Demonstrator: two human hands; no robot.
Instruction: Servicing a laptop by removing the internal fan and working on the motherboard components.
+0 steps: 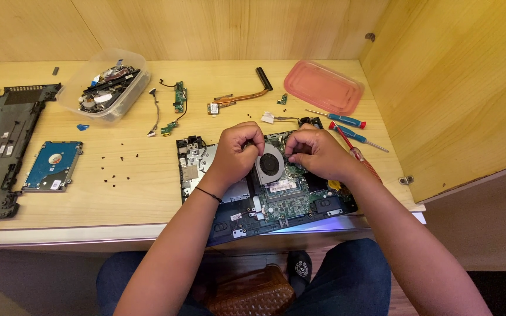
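Just two hands [276,153], one fan [270,164], three screwdrivers [349,131].

Likely a home repair bench for electronics.
An opened laptop [267,184] at centre, screwdrivers [346,122] right, a hard drive [52,165] left, on a wooden desk [130,199].

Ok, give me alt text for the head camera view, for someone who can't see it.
Two bare hands, left hand and right hand, work at the round fan of an opened laptop on a wooden desk. Around it lie a hard drive, loose screws, screwdrivers, a parts tub and a pink lid.
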